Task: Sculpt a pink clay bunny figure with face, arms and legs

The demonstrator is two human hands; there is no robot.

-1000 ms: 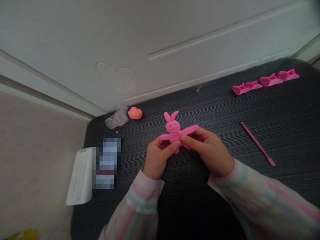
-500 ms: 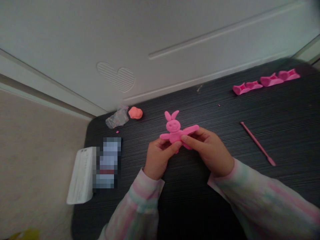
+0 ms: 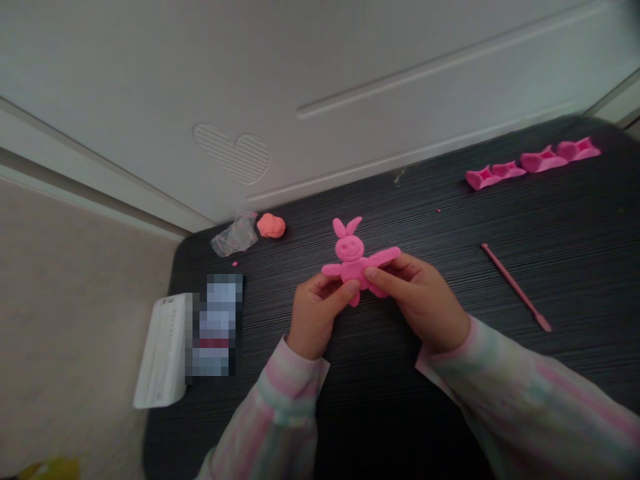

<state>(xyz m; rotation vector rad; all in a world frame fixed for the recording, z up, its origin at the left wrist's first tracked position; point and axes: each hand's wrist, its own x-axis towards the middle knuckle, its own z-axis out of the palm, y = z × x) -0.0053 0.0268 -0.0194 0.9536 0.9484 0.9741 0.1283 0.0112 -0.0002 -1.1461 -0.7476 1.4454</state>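
A pink clay bunny figure with two ears, a smiling face, outstretched arms and legs is held up between both hands over the dark table. My left hand is closed on its lower left side, thumb against the body near a leg. Closed on the other side, my right hand presses its thumb on the body's right edge, fingers behind the longer arm. The fingertips behind the figure are hidden. To the right of my right hand lies a pink modelling tool.
Pink molds stand in a row at the table's back right. An orange clay lump and a crumpled clear bag lie back left. A blurred-out flat item and a white box sit left. Behind rises a white panel.
The bunny figure has shifted slightly to the right, its head tilting a little, and more of a leg shows below my left thumb. Both hands keep their hold.
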